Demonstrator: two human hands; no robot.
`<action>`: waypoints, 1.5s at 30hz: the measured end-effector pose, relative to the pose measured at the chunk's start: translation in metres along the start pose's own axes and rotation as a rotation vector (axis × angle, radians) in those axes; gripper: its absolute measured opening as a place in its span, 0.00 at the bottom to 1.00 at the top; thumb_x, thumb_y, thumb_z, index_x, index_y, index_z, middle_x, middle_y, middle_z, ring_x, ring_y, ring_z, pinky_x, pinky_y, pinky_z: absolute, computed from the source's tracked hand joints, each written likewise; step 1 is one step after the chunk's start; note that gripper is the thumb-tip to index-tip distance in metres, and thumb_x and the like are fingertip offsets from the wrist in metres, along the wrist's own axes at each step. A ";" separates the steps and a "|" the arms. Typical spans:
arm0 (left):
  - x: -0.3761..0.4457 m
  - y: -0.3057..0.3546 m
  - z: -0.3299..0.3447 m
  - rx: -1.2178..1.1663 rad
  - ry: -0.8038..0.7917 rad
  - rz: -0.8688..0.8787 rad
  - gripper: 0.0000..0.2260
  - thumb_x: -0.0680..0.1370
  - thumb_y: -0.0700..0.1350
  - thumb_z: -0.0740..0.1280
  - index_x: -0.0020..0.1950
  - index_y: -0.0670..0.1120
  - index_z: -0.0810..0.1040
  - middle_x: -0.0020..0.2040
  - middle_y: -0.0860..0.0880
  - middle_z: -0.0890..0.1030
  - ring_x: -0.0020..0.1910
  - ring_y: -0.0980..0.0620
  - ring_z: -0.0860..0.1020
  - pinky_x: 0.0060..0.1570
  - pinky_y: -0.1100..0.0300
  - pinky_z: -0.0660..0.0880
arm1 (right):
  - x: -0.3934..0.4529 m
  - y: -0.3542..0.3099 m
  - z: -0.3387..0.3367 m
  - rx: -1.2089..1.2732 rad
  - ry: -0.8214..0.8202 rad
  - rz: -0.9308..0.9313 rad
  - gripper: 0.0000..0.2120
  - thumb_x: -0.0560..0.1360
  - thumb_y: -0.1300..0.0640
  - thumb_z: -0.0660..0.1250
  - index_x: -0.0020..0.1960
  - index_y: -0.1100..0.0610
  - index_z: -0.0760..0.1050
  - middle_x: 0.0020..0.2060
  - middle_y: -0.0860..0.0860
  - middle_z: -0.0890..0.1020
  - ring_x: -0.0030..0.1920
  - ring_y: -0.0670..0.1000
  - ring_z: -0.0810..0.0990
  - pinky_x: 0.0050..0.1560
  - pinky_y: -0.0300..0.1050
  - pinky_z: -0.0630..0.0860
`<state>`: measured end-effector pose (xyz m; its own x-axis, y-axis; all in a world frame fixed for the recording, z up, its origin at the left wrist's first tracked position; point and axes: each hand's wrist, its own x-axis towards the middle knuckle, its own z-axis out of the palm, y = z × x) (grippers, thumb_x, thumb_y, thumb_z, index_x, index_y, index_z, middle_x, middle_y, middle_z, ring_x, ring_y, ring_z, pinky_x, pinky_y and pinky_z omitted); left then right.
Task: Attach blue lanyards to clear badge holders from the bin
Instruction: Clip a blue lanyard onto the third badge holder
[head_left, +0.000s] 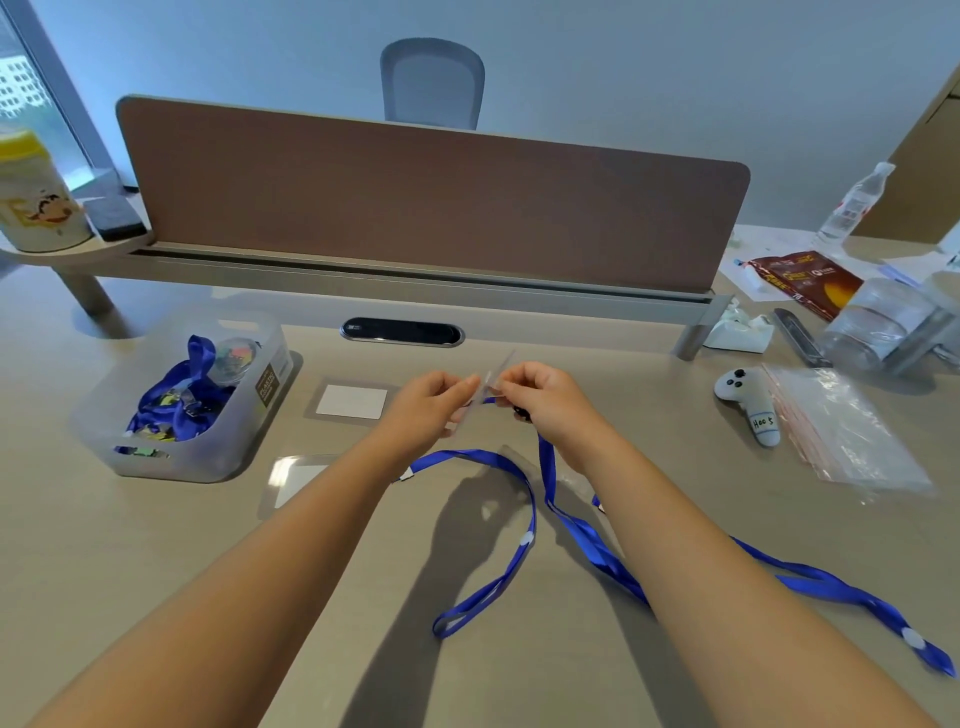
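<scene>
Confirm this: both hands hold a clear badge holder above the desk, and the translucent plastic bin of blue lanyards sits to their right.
Wrong side. The head view shows the translucent plastic bin to the left of the left hand and right hand; they do hold the clear badge holder above the desk.

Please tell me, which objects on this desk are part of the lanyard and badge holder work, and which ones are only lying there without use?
Part of the job:
- clear badge holder, held in left hand and right hand
- blue lanyard
- bin with more lanyards
- two badge holders on the desk

Just lying about:
- game controller
- plastic bags
- water bottle
- snack packet
</scene>
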<state>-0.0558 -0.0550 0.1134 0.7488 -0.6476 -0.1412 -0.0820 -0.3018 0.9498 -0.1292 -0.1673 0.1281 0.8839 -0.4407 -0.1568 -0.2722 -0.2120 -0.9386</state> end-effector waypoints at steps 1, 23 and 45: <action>0.000 -0.003 -0.001 -0.004 0.029 -0.050 0.10 0.76 0.51 0.59 0.44 0.44 0.71 0.40 0.49 0.73 0.44 0.49 0.72 0.44 0.57 0.71 | 0.000 -0.001 0.000 0.013 0.012 0.006 0.07 0.77 0.60 0.59 0.42 0.55 0.73 0.40 0.50 0.77 0.45 0.48 0.76 0.48 0.39 0.72; -0.008 -0.004 -0.007 -0.545 0.215 -0.138 0.14 0.73 0.33 0.64 0.58 0.40 0.71 0.42 0.46 0.74 0.40 0.51 0.76 0.39 0.64 0.76 | -0.006 0.003 0.012 0.008 0.068 0.123 0.08 0.77 0.63 0.59 0.54 0.60 0.73 0.46 0.52 0.77 0.45 0.50 0.75 0.49 0.42 0.73; 0.005 0.006 -0.021 -0.178 0.436 0.112 0.21 0.72 0.37 0.66 0.63 0.42 0.65 0.48 0.44 0.70 0.49 0.48 0.72 0.47 0.60 0.74 | 0.007 0.012 0.036 0.319 0.100 0.194 0.38 0.75 0.70 0.56 0.75 0.45 0.42 0.74 0.52 0.60 0.69 0.56 0.67 0.61 0.49 0.70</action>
<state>-0.0391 -0.0455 0.1243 0.9509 -0.3040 0.0588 -0.0925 -0.0975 0.9909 -0.1123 -0.1416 0.1044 0.7820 -0.5319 -0.3249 -0.2850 0.1585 -0.9453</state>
